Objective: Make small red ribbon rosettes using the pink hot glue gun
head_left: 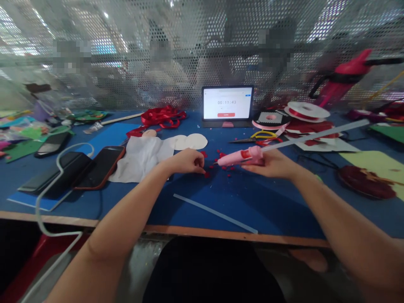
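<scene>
My right hand (274,164) is wrapped round a pink hot glue gun (235,157), its nozzle pointing left. A long translucent glue stick (315,135) runs out of the back of the gun, up to the right. My left hand (188,161) is closed in a pinch just left of the nozzle, with a small red piece (206,174) at its fingertips. Several tiny red bits (222,155) lie scattered on the blue tabletop (202,204) around and behind the nozzle. A second glue stick (215,213) lies slantwise near the front edge.
A white cloth (143,158), white round cutouts (191,142) and phones (101,167) with a white cable (59,164) lie left. A tablet (227,104) stands behind. To the right are scissors (263,135), ribbon spools (306,112) and a dark red oval piece (362,181).
</scene>
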A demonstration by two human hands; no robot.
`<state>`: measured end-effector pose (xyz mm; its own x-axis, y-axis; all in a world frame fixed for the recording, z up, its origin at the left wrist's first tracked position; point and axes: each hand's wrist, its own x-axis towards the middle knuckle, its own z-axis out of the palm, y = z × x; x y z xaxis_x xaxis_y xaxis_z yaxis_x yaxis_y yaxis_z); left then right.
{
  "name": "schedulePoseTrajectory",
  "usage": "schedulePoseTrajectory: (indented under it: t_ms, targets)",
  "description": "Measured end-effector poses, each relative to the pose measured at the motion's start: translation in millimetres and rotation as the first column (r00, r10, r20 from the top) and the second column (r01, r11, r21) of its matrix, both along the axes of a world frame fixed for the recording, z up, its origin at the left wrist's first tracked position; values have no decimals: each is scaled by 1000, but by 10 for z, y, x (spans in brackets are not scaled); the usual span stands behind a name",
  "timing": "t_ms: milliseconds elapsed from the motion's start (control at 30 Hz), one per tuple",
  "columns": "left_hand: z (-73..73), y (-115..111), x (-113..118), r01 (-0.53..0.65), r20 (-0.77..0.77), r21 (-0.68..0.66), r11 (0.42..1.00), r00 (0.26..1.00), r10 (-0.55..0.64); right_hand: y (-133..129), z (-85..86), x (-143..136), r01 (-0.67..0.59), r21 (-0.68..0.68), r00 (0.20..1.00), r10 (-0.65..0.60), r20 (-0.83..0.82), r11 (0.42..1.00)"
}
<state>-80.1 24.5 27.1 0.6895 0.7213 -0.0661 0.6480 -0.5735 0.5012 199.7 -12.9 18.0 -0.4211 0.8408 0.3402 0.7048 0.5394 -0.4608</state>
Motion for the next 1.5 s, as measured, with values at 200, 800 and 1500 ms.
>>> schedulePoseTrajectory:
  t_ms: [200,800,1500]
  targets:
    - [-20,23,-5,-20,42,-137,990,999,26,-105,17,-185,-117,15,955,109,275,993]
    - [-46,40,3,-5,-26,-59,998,1000,3,-171,108,-306,-147,21,900,125,417,989]
    - [-45,41,-4,1,-41,-36,999,999,-2,-197,179,-295,-127,16,890,107,443,992]
